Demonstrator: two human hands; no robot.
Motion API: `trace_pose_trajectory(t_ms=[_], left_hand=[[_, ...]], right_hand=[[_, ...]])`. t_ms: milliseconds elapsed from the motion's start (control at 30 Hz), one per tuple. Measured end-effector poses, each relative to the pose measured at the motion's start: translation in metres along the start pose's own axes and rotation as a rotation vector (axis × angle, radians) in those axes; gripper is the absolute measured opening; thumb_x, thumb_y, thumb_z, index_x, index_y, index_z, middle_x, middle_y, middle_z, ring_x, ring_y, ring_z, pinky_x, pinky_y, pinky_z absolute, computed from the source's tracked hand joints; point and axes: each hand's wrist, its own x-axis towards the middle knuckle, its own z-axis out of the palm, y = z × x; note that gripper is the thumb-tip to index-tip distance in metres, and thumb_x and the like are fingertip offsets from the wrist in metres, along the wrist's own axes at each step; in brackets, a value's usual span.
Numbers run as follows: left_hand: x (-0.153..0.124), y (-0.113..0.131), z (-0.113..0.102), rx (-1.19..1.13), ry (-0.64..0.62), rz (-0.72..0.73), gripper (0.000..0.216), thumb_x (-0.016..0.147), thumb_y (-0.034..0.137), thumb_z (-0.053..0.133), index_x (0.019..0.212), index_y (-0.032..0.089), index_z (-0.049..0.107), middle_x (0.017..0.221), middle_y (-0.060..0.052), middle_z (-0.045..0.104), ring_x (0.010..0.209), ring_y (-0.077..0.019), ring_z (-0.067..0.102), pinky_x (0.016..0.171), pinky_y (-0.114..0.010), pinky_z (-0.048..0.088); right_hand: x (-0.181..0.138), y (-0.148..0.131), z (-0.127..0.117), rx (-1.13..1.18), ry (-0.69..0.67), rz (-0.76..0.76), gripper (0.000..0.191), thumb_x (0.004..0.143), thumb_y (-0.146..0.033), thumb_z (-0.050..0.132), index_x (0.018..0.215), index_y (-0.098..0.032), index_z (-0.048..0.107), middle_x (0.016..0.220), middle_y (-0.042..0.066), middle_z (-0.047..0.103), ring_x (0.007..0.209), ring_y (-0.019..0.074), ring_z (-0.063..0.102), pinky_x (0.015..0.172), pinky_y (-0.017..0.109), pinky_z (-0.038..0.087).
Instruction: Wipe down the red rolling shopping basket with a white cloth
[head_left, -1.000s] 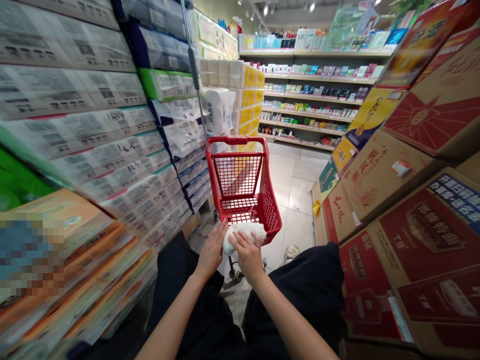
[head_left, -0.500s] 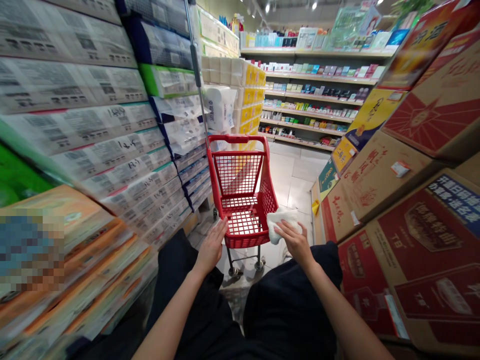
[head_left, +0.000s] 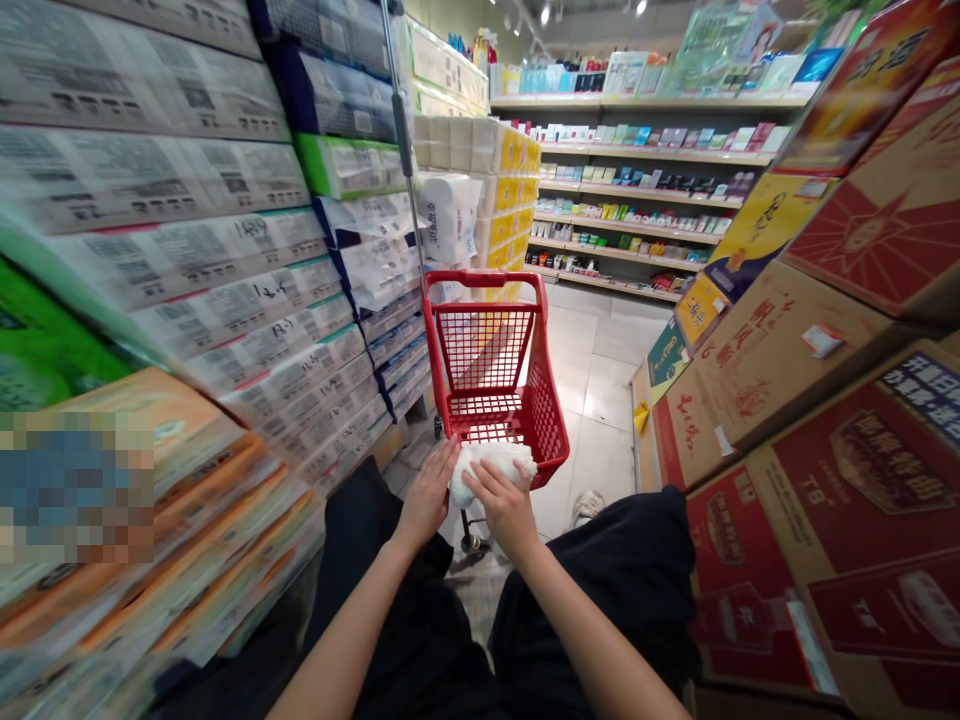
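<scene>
A small red shopping cart [head_left: 551,410] with a grid-walled basket stands on the floor between my knees. My left hand [head_left: 429,490] grips the basket's near left corner, its fingers lying along the rim. A folded white cloth [head_left: 517,458] covers most of the basket's near edge. My right hand [head_left: 504,500] holds that cloth, pressing it against the edge with the fingers on top. The two hands are close together, and the left end of the cloth reaches my left fingertips. My right thumb is hard to make out.
Plastic-wrapped packs [head_left: 217,250] are stacked high along the left, with orange packs [head_left: 217,500] nearer me. Cardboard cartons [head_left: 780,340] line the right side. Shelves of small boxed goods [head_left: 637,155] stand beyond the tiled floor [head_left: 577,350]. A grey pole [head_left: 405,140] rises behind the cart's left side.
My right hand has slid the cloth leftward along the basket's near edge, from the right corner to beside my left hand. The left hand keeps its place on the left corner.
</scene>
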Motion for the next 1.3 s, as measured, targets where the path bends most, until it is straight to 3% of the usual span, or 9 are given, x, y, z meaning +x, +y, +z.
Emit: trace_pose_trajectory(t_ms=[267, 367, 467, 600, 767, 867, 1000, 1200, 1300], left_hand=[[-0.001, -0.005, -0.002, 0.058, -0.005, 0.016, 0.094, 0.071, -0.008, 0.036, 0.156, 0.020, 0.007, 0.162, -0.007, 0.019, 0.149, -0.0222, 0.018, 0.119, -0.047, 0.030], [-0.001, -0.004, 0.000, 0.048, -0.005, 0.021, 0.093, 0.072, -0.008, 0.037, 0.156, 0.020, 0.008, 0.162, -0.007, 0.019, 0.149, -0.0220, 0.019, 0.119, -0.046, 0.030], [0.000, -0.001, 0.001, 0.017, 0.004, 0.000, 0.092, 0.072, -0.008, 0.037, 0.156, 0.020, 0.009, 0.161, -0.008, 0.019, 0.149, -0.0218, 0.017, 0.120, -0.046, 0.030], [-0.001, 0.001, 0.003, -0.017, 0.026, -0.021, 0.090, 0.074, -0.008, 0.036, 0.156, 0.020, 0.009, 0.161, -0.008, 0.021, 0.150, -0.0213, 0.015, 0.120, -0.047, 0.028], [-0.004, -0.002, 0.004, -0.015, 0.044, -0.027, 0.088, 0.077, -0.007, 0.033, 0.156, 0.022, 0.007, 0.160, -0.009, 0.024, 0.149, -0.0215, 0.018, 0.118, -0.048, 0.030], [-0.006, -0.005, 0.000, -0.007, 0.046, -0.029, 0.085, 0.080, -0.005, 0.035, 0.156, 0.022, 0.008, 0.160, -0.009, 0.025, 0.149, -0.0219, 0.020, 0.118, -0.049, 0.032], [-0.009, -0.011, -0.005, 0.038, 0.017, -0.005, 0.087, 0.077, -0.007, 0.032, 0.156, 0.022, 0.008, 0.161, -0.008, 0.023, 0.149, -0.0202, 0.020, 0.118, -0.046, 0.031], [-0.008, -0.014, -0.007, 0.077, 0.003, -0.004, 0.089, 0.075, -0.008, 0.032, 0.156, 0.022, 0.008, 0.161, -0.006, 0.022, 0.149, -0.0194, 0.020, 0.119, -0.044, 0.030], [-0.006, -0.012, -0.005, 0.051, -0.004, 0.000, 0.089, 0.076, -0.008, 0.032, 0.156, 0.023, 0.009, 0.161, -0.005, 0.024, 0.149, -0.0186, 0.019, 0.119, -0.045, 0.030]], right_hand=[[-0.036, 0.115, -0.073, -0.148, -0.007, -0.098, 0.043, 0.098, -0.011, 0.041, 0.128, -0.034, 0.060, 0.126, 0.000, 0.068, 0.121, 0.0149, 0.060, 0.115, 0.039, 0.013], [-0.039, 0.136, -0.089, -0.165, -0.041, -0.105, 0.042, 0.098, -0.010, 0.040, 0.126, -0.033, 0.062, 0.126, 0.000, 0.068, 0.122, 0.0153, 0.060, 0.114, 0.039, 0.015], [-0.040, 0.124, -0.082, -0.162, 0.011, -0.032, 0.042, 0.098, -0.009, 0.039, 0.125, -0.032, 0.062, 0.127, 0.001, 0.067, 0.123, 0.0161, 0.059, 0.113, 0.040, 0.016], [-0.035, 0.076, -0.048, -0.104, 0.085, 0.025, 0.041, 0.098, -0.010, 0.040, 0.126, -0.031, 0.061, 0.129, 0.001, 0.066, 0.124, 0.0170, 0.058, 0.112, 0.041, 0.016], [-0.010, 0.009, -0.008, -0.011, 0.035, 0.044, 0.040, 0.096, -0.012, 0.044, 0.128, -0.032, 0.060, 0.129, 0.002, 0.066, 0.124, 0.0180, 0.056, 0.113, 0.041, 0.014], [0.002, -0.009, -0.001, 0.009, 0.004, 0.041, 0.042, 0.096, -0.013, 0.045, 0.130, -0.033, 0.058, 0.131, 0.002, 0.065, 0.125, 0.0181, 0.055, 0.113, 0.041, 0.013], [-0.005, 0.010, -0.013, -0.020, -0.033, -0.057, 0.043, 0.096, -0.012, 0.045, 0.130, -0.034, 0.057, 0.132, 0.000, 0.064, 0.125, 0.0174, 0.056, 0.113, 0.042, 0.013], [-0.033, 0.089, -0.065, -0.118, -0.018, -0.062, 0.044, 0.097, -0.009, 0.040, 0.129, -0.033, 0.059, 0.130, 0.001, 0.065, 0.125, 0.0167, 0.057, 0.114, 0.040, 0.016], [-0.038, 0.114, -0.085, -0.166, -0.041, -0.062, 0.045, 0.096, -0.008, 0.039, 0.127, -0.033, 0.061, 0.129, 0.000, 0.065, 0.125, 0.0173, 0.057, 0.114, 0.041, 0.017]])
